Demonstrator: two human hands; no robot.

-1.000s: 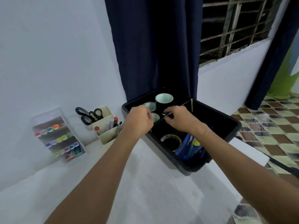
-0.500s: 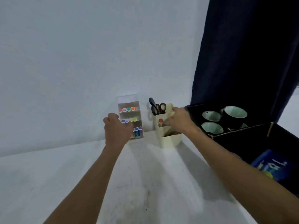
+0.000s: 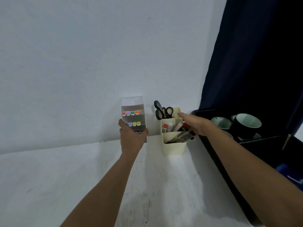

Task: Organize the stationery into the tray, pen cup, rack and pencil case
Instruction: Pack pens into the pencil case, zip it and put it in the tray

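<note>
A clear plastic rack [image 3: 133,104] with rows of coloured markers stands against the wall. My left hand [image 3: 131,136] grips its lower front, thumb on the right side and fingers on the left. Just right of it stands a cream pen cup [image 3: 174,147] with black scissors [image 3: 161,111] in the back section, markers in the middle and dark pens [image 3: 182,136] leaning out of the front. My right hand [image 3: 195,124] reaches over the cup's right side with fingers stretched out flat, holding nothing that I can see. A black tray [image 3: 213,153] sits at the right.
Inside the tray are dark round items with pale green insides [image 3: 247,123] and a blue pencil case [image 3: 285,171], partly hidden by my right forearm. A dark blue curtain [image 3: 254,54] hangs over the tray. The white tabletop [image 3: 82,177] runs to the white wall.
My view swung left from the tray to the rack and cup. My left hand reached the rack and took hold of it. My right hand left the tray and stretched over the cup.
</note>
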